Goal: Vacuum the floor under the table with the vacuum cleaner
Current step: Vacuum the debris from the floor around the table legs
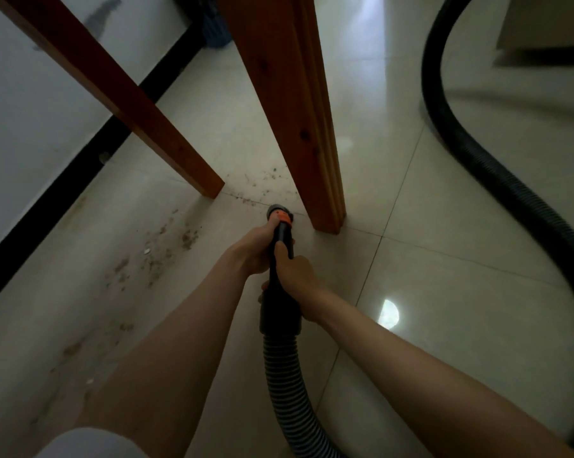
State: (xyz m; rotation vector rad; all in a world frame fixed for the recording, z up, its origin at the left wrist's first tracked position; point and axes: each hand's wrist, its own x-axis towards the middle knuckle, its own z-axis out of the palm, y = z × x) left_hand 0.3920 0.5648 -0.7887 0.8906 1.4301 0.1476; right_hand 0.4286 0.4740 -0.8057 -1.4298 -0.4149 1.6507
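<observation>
Both hands hold the black vacuum wand (281, 236), which points away from me at the tiled floor (444, 259). My left hand (256, 249) grips it just behind the orange collar (284, 222). My right hand (295, 276) grips it lower, on the thick black cuff, thumb along the tube. The nozzle tip (275, 211) sits at the floor between two wooden table legs, the near one (308, 133) and the far one (140, 114). Dust and crumbs (180, 239) lie scattered left of the nozzle and more (262, 183) lie just beyond it.
The ribbed black hose (285, 385) runs from the cuff down past my arms and loops round the right side (470, 147). A white wall with a black skirting board (81, 170) borders the left. A dark blue object (216, 24) stands at the far wall.
</observation>
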